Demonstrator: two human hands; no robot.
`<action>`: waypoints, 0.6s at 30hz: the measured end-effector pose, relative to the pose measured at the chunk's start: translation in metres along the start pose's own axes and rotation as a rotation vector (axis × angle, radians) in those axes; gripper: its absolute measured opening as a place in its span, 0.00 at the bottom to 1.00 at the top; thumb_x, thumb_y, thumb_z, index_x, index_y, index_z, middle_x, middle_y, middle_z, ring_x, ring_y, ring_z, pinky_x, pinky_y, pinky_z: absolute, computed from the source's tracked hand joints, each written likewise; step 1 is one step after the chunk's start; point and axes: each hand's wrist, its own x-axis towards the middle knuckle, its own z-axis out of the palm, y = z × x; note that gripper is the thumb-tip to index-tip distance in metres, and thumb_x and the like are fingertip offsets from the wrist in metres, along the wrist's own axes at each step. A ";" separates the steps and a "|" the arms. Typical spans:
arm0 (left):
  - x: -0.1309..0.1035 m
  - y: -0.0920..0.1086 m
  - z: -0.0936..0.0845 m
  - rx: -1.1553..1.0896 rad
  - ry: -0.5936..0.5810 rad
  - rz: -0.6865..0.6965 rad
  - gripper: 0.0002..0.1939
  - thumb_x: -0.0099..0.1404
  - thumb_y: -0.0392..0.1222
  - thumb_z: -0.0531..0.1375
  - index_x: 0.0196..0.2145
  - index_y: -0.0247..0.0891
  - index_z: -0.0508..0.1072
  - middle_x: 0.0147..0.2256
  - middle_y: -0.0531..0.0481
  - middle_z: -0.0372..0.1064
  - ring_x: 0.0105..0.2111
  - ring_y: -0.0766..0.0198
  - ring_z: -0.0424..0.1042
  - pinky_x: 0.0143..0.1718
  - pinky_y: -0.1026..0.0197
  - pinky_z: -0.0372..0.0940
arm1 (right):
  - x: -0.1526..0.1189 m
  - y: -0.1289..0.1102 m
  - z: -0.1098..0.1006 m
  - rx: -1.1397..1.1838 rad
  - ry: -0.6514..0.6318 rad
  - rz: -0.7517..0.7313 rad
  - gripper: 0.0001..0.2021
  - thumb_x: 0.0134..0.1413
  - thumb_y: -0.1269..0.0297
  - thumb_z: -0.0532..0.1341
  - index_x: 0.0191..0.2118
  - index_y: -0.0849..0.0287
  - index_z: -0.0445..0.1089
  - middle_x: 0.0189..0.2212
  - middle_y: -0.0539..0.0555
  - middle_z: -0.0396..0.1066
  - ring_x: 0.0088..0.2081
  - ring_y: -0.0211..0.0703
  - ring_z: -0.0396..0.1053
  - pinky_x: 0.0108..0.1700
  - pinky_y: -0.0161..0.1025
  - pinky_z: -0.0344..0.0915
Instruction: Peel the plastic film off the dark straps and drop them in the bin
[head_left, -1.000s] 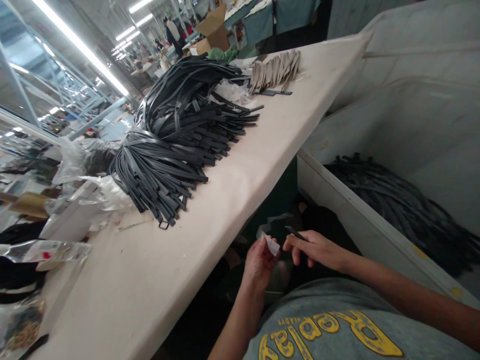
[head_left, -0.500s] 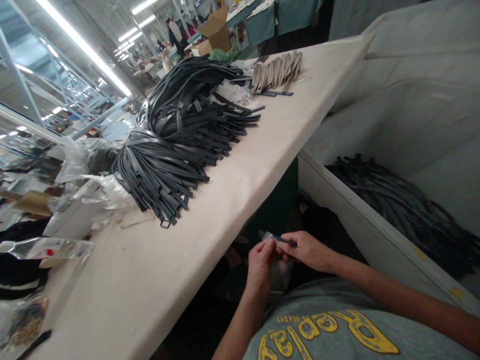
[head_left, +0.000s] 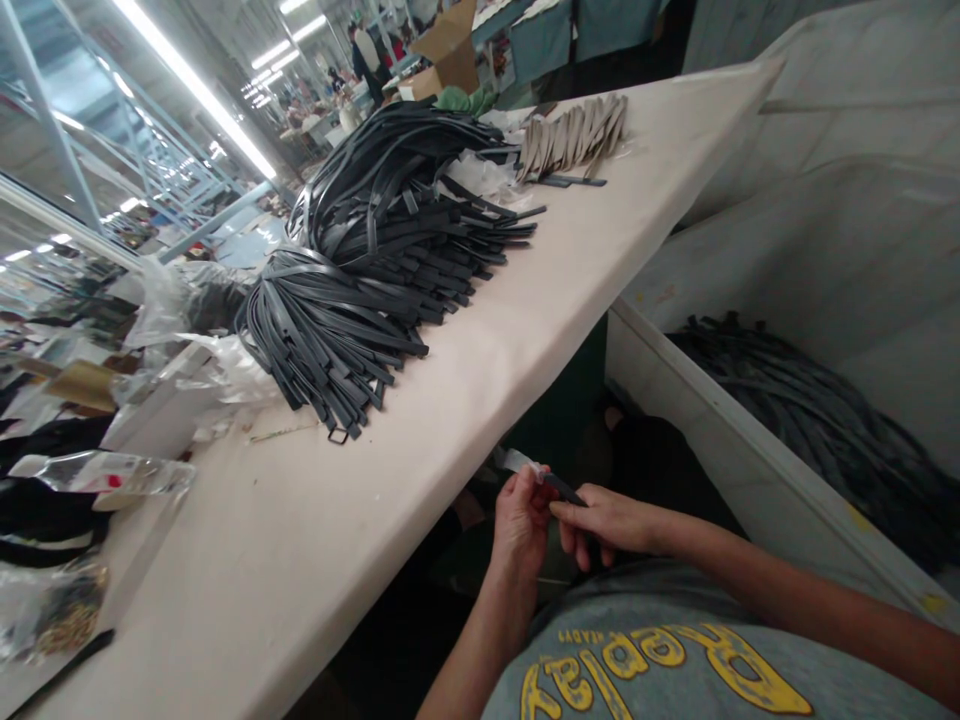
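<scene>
Though small, strap (head_left: 561, 487) between fingers (head_left: 541, 497).

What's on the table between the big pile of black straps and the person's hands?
Nothing: in the head view, bare cream table runs from the black straps to its edge. The left hand and right hand hold a small black strip below it.

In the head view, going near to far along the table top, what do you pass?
Clear plastic packet → small metal buckle → near bundle of black straps → larger heap of black straps → row of beige pieces → cardboard box.
</scene>
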 end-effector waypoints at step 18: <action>0.034 -0.019 -0.037 0.243 0.000 0.004 0.33 0.34 0.67 0.72 0.30 0.37 0.82 0.27 0.47 0.79 0.33 0.52 0.77 0.36 0.58 0.69 | 0.024 -0.012 -0.007 -0.159 -0.083 -0.057 0.20 0.52 0.46 0.63 0.26 0.60 0.69 0.16 0.43 0.63 0.17 0.28 0.57 0.19 0.25 0.55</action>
